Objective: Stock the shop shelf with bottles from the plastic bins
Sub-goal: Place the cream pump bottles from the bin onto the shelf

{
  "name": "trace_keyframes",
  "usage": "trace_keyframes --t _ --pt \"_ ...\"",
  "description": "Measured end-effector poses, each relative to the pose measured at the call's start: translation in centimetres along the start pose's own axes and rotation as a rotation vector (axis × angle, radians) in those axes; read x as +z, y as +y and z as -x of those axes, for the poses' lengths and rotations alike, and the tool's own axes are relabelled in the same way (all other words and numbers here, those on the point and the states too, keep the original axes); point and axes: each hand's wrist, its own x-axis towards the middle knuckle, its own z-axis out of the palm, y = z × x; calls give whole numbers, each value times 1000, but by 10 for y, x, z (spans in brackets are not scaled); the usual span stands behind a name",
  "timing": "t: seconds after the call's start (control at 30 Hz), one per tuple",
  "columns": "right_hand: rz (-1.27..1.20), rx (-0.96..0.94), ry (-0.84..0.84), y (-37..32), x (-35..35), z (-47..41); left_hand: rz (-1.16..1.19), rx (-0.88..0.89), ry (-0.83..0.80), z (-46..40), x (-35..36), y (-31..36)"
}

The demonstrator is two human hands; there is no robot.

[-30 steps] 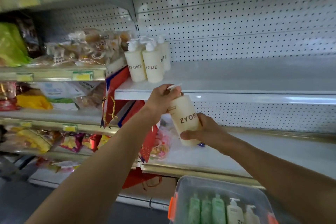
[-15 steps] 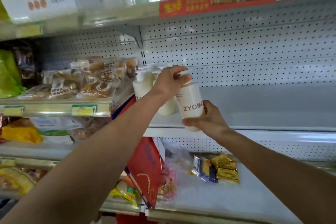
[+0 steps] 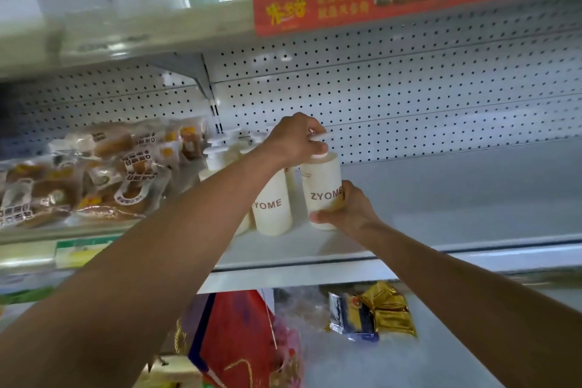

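A cream pump bottle marked ZYOME (image 3: 322, 186) stands at the left end of the white shelf (image 3: 441, 198). My left hand (image 3: 294, 138) grips its pump head from above. My right hand (image 3: 345, 209) holds the bottle low on its right side, near the base. Just left of it stands another ZYOME bottle (image 3: 272, 208), with more pump bottles (image 3: 220, 154) behind, partly hidden by my left arm. No plastic bin shows in this view.
Bagged pastries (image 3: 94, 173) fill the neighbouring shelf on the left. A red price strip (image 3: 378, 0) runs along the shelf above. Below lie gold and blue packets (image 3: 371, 312) and a red bag (image 3: 236, 340). A perforated back panel (image 3: 409, 79) closes the rear.
Both hands have carried the bottle up from below the shelf edge and onto the shelf, next to the other bottles. The view has tilted upward, so the bin has dropped out of sight.
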Motion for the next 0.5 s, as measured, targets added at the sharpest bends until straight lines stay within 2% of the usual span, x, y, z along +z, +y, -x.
trace_keyframes --t 0.23,0.5 --pt "46 39 6 2 12 -41 -136 18 -55 -35 -4 -10" --pt "17 57 28 1 23 -75 -186 1 -99 -71 -2 -24"
